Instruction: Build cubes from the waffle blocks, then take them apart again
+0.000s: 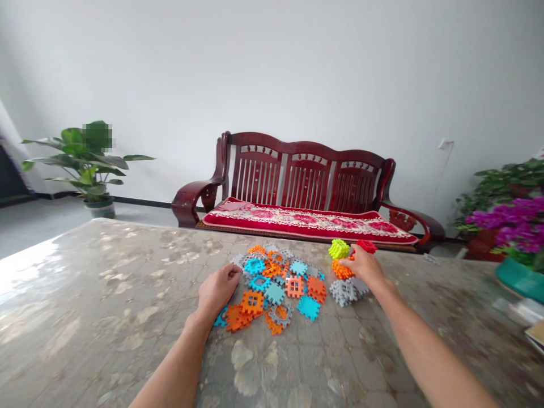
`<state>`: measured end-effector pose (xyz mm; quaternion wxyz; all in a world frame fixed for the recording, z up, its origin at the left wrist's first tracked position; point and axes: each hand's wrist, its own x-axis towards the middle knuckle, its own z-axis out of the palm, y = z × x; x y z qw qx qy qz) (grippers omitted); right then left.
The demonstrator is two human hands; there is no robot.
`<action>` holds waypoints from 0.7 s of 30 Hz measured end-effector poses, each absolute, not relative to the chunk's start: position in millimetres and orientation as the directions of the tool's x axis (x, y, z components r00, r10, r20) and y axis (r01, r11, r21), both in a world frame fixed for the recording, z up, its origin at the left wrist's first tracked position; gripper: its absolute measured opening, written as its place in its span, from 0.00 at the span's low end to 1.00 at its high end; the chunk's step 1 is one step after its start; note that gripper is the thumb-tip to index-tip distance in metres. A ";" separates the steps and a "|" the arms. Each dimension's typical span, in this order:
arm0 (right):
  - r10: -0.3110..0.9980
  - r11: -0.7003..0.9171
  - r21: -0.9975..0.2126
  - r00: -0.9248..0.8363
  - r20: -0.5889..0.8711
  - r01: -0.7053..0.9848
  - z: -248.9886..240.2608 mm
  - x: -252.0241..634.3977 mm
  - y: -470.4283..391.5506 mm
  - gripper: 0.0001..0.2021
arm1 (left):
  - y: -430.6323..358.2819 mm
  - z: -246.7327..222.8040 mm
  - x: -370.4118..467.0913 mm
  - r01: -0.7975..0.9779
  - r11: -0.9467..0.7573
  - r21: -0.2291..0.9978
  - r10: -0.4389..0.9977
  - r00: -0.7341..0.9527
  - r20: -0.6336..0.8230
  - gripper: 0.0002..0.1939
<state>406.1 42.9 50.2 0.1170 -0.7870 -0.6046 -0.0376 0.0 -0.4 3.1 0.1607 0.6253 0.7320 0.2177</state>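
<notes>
Loose interlocking plastic tiles with notched edges lie in a pile on the table, among them an orange window tile [252, 302], a blue tile [309, 307] and a grey ring-shaped tile [280, 313]. At the pile's left edge rests my left hand [218, 289], its fingers curled; whatever they hold is hidden. My right hand [366, 266] is closed over sorted groups of tiles, thumb and forefinger near the orange stack [342, 269]. Some red shows between those fingers, but I cannot tell what they grip. Around it are a yellow-green stack [339, 249], a red stack [367, 246] and grey tiles [343, 292].
A patterned cover lies over the table [140, 317]. Beyond its far edge stands a dark red wooden bench [306, 175] with a red floral cushion [306, 222]. Purple flowers in a teal pot [521, 279] stand at the right. A potted plant [91, 164] is at the left.
</notes>
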 end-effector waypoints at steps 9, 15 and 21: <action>0.953 -0.220 -0.095 0.235 0.193 0.971 59.7 396.6 43.2 0.27 | -1.1 4.4 0.2 0.846 0.124 0.519 0.985 -0.168 0.039 0.14; 0.961 -0.226 -0.019 0.226 0.157 0.974 61.2 400.7 24.5 0.31 | -0.9 4.6 -0.1 0.845 0.117 0.522 0.986 -0.162 0.041 0.13; 0.964 -0.238 0.037 0.231 0.129 0.971 53.5 398.3 18.5 0.33 | -0.5 3.1 -0.6 0.847 0.111 0.520 0.987 -0.157 0.046 0.13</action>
